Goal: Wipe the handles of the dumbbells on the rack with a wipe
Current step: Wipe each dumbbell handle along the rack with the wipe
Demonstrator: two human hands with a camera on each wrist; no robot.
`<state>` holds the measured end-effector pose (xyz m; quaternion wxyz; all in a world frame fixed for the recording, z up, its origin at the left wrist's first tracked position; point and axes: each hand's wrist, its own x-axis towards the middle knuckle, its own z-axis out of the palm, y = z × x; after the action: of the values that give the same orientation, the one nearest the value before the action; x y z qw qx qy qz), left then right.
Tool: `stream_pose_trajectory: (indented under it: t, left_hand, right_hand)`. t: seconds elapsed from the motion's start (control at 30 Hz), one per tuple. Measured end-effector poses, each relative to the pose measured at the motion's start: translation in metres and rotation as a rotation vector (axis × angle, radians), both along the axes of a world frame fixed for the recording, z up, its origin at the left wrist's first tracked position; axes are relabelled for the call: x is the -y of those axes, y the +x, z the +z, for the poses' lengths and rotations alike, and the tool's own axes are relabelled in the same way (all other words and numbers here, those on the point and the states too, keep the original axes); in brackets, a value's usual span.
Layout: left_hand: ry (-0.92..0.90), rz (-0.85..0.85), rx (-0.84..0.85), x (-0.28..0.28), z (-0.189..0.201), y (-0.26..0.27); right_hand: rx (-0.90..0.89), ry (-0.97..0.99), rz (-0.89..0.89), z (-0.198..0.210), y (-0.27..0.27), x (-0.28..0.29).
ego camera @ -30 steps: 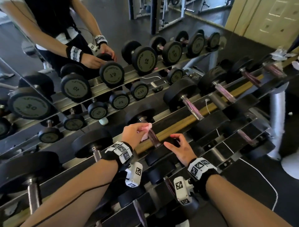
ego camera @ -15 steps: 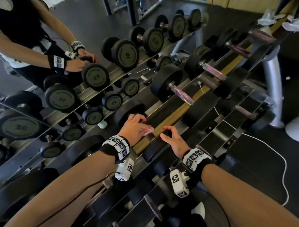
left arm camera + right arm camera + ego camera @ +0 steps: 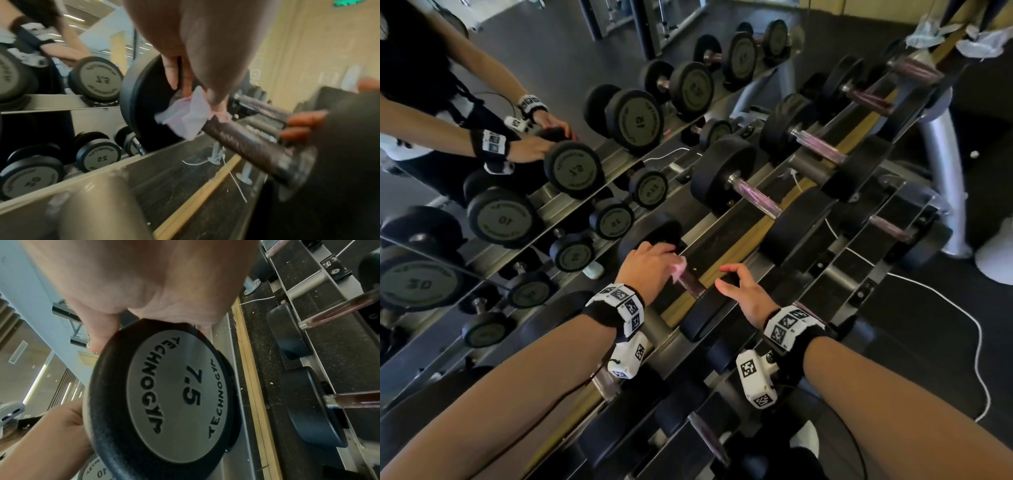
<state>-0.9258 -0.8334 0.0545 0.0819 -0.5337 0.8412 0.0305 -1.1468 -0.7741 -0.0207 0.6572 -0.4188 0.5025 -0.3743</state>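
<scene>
You are mid-wipe on one dumbbell on the top tier of the rack, the one marked 7.5 on its end plate. Your left hand pinches the wipe against the far end of its handle, right beside the inner weight head, so most of that handle looks yet to be covered. Your right hand rests on the near weight head, thumb and fingers spread and only loosely curved over its rim, steadying it rather than clenching. I judge the task far from done: several more dumbbells further along the rack show bare handles (nothing tells whether any has been cleaned). The wipe is pale, thin and crumpled into a small wad; the handle is dark, knurled metal with a purplish sheen.
</scene>
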Motion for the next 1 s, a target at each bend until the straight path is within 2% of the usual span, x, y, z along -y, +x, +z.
stream_pose_trajectory:
  t: [0.07,0.17,0.27,0.33,0.47,0.6,0.67,0.83,1.0]
  left_hand:
    - [0.015,0.03,-0.021,0.003,0.001,-0.001]
    - [0.08,-0.082,-0.108,-0.004,-0.005,-0.012]
    - [0.136,-0.084,-0.22,-0.024,-0.011,-0.022]
    - [0.188,-0.112,-0.214,-0.029,-0.014,-0.021]
    - [0.19,0.021,-0.131,-0.013,-0.004,-0.009]
    - [0.178,0.219,-0.279,0.006,0.003,0.002]
    - [0.183,0.242,-0.275,0.007,0.004,-0.001]
    - [0.159,0.216,-0.272,-0.011,0.006,-0.023]
    - [0.215,-0.148,-0.225,-0.048,-0.001,-0.027]
  right_hand:
    - [0.001,0.0,-0.007,-0.001,0.0,0.001]
    - [0.033,0.006,-0.017,-0.001,0.002,0.0]
    - [0.032,0.0,-0.027,0.0,0.002,0.0]
    - [0.023,0.0,-0.023,0.0,0.001,0.0]
    - [0.006,0.008,0.0,0.005,-0.001,-0.001]
    - [-0.004,0.011,0.006,0.007,-0.003,-0.002]
    - [-0.024,0.012,0.015,0.009,-0.004,-0.002]
    - [-0.002,0.048,0.016,0.012,-0.004,0.0]
    - [0.052,0.051,-0.002,0.008,0.0,0.001]
